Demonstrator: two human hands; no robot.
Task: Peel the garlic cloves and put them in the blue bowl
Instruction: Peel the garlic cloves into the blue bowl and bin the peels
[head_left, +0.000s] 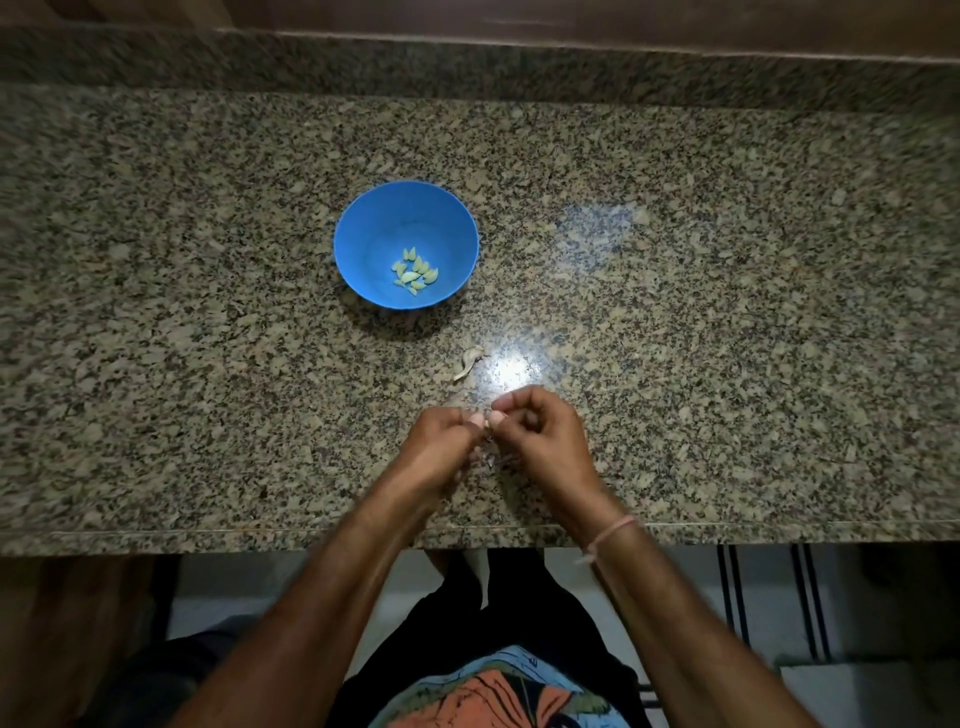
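A garlic clove (487, 423), barely showing, is sitting between your fingertips just below the centre of the frame, above the near part of the granite counter (727, 322). Your left hand (441, 447) and right hand (540, 436) are meeting thumb to thumb, with fingers curled in tight and pinching the clove from either side. How much skin is on it is too small to tell. You are, by the look of it, working the skin loose. To do it well, be steadying the clove with one hand while the other thumbnail is catching the skin at an end and drawing it along the length. Avoid squeezing so hard that the clove is bruising or shooting out. A scrap of dry skin (470, 362) is lying just above your hands, beside the glare of a light. Further up and left, well apart from your hands, the blue bowl (363, 223) is standing upright with a small heap of peeled cloves (415, 273) in its bottom. This one is going there too, so be carrying it over the rim before letting go.
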